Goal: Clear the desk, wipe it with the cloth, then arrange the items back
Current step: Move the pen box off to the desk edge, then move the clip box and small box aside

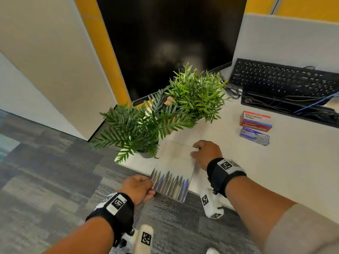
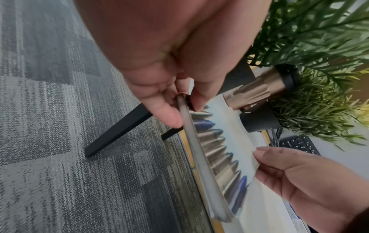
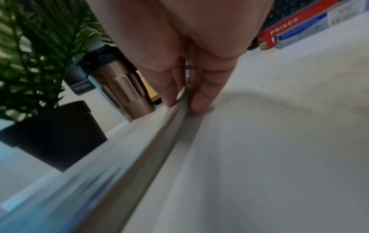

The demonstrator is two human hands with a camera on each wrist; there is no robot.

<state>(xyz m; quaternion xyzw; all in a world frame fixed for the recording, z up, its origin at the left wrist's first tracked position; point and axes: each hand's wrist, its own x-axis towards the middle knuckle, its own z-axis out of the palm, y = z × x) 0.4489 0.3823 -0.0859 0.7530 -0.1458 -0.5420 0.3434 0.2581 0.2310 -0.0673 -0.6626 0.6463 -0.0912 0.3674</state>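
Note:
A flat clear plastic case of several pens (image 1: pixel 174 173) lies tilted over the white desk's (image 1: pixel 275 171) front left edge, partly past it. My left hand (image 1: pixel 141 187) pinches the case's near left corner between thumb and fingers. My right hand (image 1: pixel 205 153) pinches its far right edge. In the left wrist view the case (image 2: pixel 215 157) shows its row of pen tips, with the left hand (image 2: pixel 184 112) at the corner and the right hand (image 2: pixel 299 173) on the other side. The right wrist view shows the right hand (image 3: pixel 185 104) gripping the case's thin rim (image 3: pixel 129 157). No cloth is in view.
Two potted plants (image 1: pixel 196 96) (image 1: pixel 135 129) stand just behind the case, with a metal tumbler (image 2: pixel 253 91) between them. A dark monitor (image 1: pixel 170 43) is at the back, a black keyboard (image 1: pixel 284 79) at the right. A red clip box (image 1: pixel 255 121) and a blue box (image 1: pixel 255 136) lie on the desk.

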